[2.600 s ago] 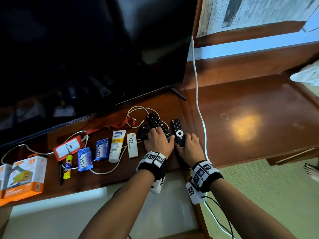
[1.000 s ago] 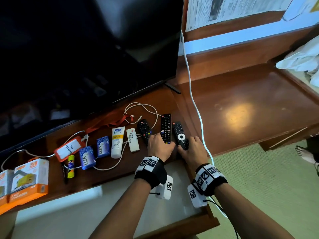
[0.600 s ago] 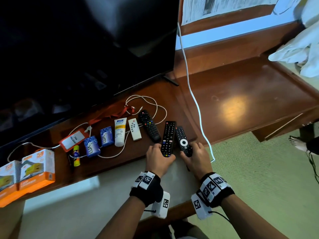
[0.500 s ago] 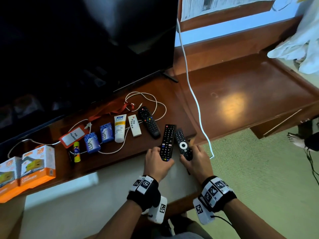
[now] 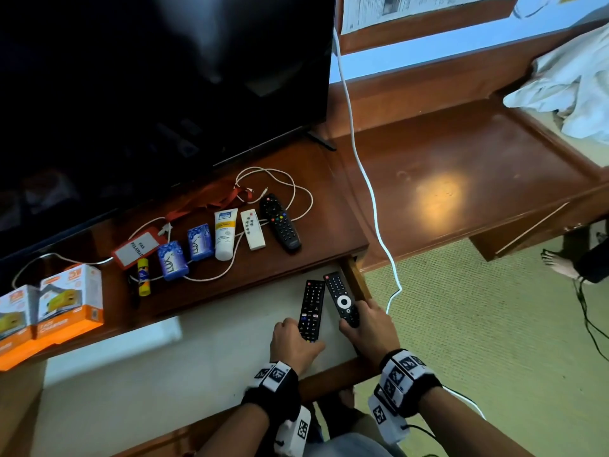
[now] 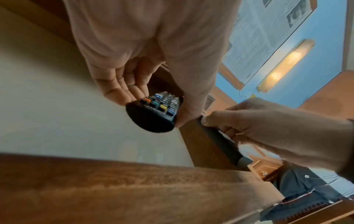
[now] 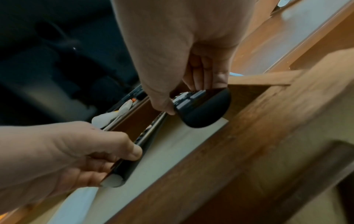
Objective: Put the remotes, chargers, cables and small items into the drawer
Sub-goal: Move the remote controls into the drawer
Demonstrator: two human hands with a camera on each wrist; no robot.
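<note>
Both hands, left (image 5: pixel 291 344) and right (image 5: pixel 370 328), each grip remote over open drawer (image 5: pixel 333 374); third remote (image 5: pixel 280 222), cables, small items remain on bench (image 5: pixel 329 232) at 11 o'clock.

Dark wooden tabletop (image 5: pixel 329 232) under a television (image 5: pixel 148 77), carrying a black remote (image 5: pixel 280 222), white remote (image 5: pixel 252 229), cream tube (image 5: pixel 225 234), two blue packets (image 5: pixel 186 255), orange boxes (image 5: pixel 71 301), looped white cable (image 5: pixel 290 189)

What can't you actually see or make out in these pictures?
- Head view: the orange boxes are cut off by the left edge.
- Head view: the badge lettering is too small to read fully.
- Right wrist view: the drawer floor is partly hidden by both hands and their remotes.
</note>
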